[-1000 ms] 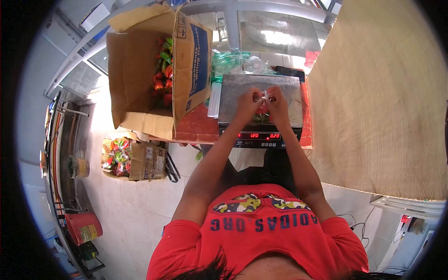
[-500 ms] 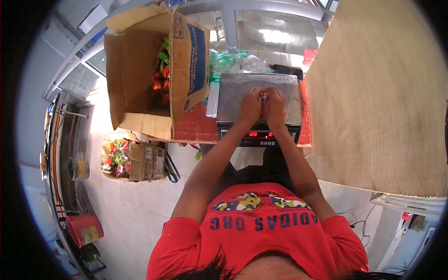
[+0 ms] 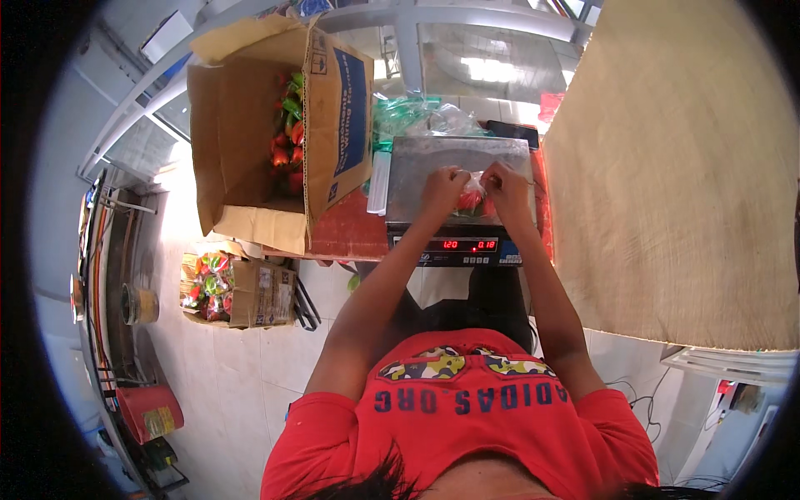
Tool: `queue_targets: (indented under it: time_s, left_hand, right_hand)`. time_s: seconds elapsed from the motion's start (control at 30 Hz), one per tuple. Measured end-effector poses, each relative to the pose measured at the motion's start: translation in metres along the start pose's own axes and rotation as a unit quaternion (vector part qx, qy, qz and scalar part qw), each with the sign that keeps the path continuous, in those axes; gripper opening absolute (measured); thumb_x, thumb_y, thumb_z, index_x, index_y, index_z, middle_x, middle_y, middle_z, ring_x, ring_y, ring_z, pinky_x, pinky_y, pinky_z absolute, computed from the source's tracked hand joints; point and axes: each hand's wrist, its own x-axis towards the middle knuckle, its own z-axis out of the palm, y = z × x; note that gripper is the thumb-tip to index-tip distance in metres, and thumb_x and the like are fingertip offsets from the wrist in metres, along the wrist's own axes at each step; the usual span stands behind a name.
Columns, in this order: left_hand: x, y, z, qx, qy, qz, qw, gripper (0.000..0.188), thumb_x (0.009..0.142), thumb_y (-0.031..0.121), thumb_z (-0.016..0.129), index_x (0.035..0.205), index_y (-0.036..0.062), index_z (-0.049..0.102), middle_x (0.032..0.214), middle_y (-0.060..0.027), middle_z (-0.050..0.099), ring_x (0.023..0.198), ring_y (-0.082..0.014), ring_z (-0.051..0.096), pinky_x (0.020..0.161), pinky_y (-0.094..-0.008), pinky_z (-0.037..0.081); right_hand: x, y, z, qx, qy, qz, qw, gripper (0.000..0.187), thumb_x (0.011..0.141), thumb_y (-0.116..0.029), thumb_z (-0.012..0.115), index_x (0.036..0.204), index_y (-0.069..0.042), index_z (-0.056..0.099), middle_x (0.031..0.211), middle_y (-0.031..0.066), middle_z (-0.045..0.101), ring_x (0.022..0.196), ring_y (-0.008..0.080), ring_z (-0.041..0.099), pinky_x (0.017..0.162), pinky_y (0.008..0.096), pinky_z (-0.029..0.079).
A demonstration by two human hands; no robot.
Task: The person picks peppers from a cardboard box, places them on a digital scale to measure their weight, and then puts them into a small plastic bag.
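A small clear plastic bag of red peppers (image 3: 472,200) sits on the metal plate of a digital scale (image 3: 410,193). My left hand (image 3: 444,190) pinches the bag's top from the left side, fingers closed. On the right, my right hand (image 3: 509,193) is closed too, its fingertips at the other end of the bag's twisted neck. Red digits glow on the scale's front display (image 3: 458,245). The fingers partly cover the bag's upper end.
Left of the scale, an open cardboard box (image 3: 242,133) lies tipped, with red and green peppers (image 3: 289,125) inside. Clear and green plastic bags (image 3: 417,115) and a dark phone (image 3: 513,132) lie behind the scale. A smaller box (image 3: 262,292) of bagged peppers stands on the floor. A large board (image 3: 675,183) rises at right.
My hands have moved apart from each other, baring the bag of red peppers between them. The scale has shifted slightly, and its right-hand digits now show fully.
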Motion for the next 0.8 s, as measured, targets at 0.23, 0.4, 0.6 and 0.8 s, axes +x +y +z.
queue_targets:
  time_s: [0.23, 0.4, 0.6, 0.8]
  left_hand:
    - [-0.019, 0.054, -0.044, -0.395, -0.150, 0.032, 0.906, 0.042, 0.083, 0.036, 0.060, 0.112, 0.0055, 0.060, 0.106, -0.0050, 0.062, 0.092, -0.0174, 0.057, 0.082, -0.0304, 0.042]
    - [-0.032, 0.071, -0.050, -0.357, -0.115, 0.162, 0.913, 0.033, 0.087, 0.029, 0.061, 0.109, 0.0049, 0.061, 0.095, -0.0002, 0.060, 0.081, -0.0089, 0.052, 0.073, -0.0245, 0.041]
    - [-0.037, 0.069, -0.066, -0.367, -0.044, -0.045, 0.928, 0.035, 0.094, 0.037, 0.051, 0.108, 0.0063, 0.060, 0.083, 0.0048, 0.058, 0.075, -0.0025, 0.052, 0.062, -0.0193, 0.042]
    - [-0.067, 0.116, -0.068, -0.481, 0.013, 0.090, 0.872, 0.027, 0.089, 0.030, 0.061, 0.096, 0.0037, 0.064, 0.085, -0.0005, 0.058, 0.073, -0.0110, 0.053, 0.069, -0.0291, 0.043]
  right_hand:
    - [0.019, -0.040, -0.036, 0.224, -0.027, 0.028, 0.974, 0.007, 0.077, 0.000, 0.062, 0.082, -0.001, 0.058, 0.076, 0.0003, 0.059, 0.071, 0.0071, 0.056, 0.060, 0.0240, 0.043]
    - [0.028, -0.076, -0.047, 0.288, -0.056, 0.020, 0.956, 0.007, 0.078, 0.001, 0.060, 0.084, -0.003, 0.059, 0.076, -0.0023, 0.058, 0.070, 0.0036, 0.050, 0.063, 0.0192, 0.040]
    - [0.012, -0.094, -0.051, 0.186, -0.049, -0.006, 0.981, 0.006, 0.084, -0.001, 0.059, 0.088, -0.003, 0.056, 0.082, -0.0021, 0.054, 0.077, 0.0043, 0.048, 0.070, 0.0196, 0.039]
    - [0.017, -0.111, -0.058, 0.283, -0.037, -0.001, 0.958, 0.006, 0.079, -0.003, 0.062, 0.084, -0.004, 0.059, 0.077, -0.0036, 0.056, 0.067, 0.0023, 0.045, 0.061, 0.0183, 0.036]
